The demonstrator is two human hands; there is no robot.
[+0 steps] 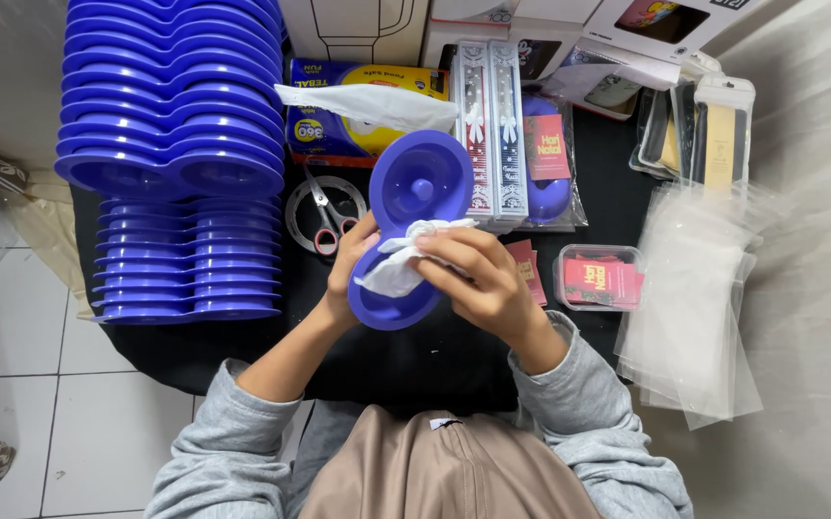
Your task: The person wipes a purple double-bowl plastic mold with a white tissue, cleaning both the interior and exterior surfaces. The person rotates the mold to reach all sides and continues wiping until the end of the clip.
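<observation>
Here, your right hand (488, 279): fingers curled closed on a crumpled white tissue (398, 264), pressing it into the lower half of an open blue hinged case (406, 226). Your left hand (348, 264): fingers wrapped round the case's left edge, gripping it. Case raised half: just above your fingertips, knob at centre. Scissors (327, 216) on a tape roll: just left of your left fingers. Stacks of blue cases (180, 144): further left. Tissue pack (358, 120): beyond the case. Small clear box of pink cards (600, 277): right of your right hand. Clear plastic bags (694, 308): farthest right.
</observation>
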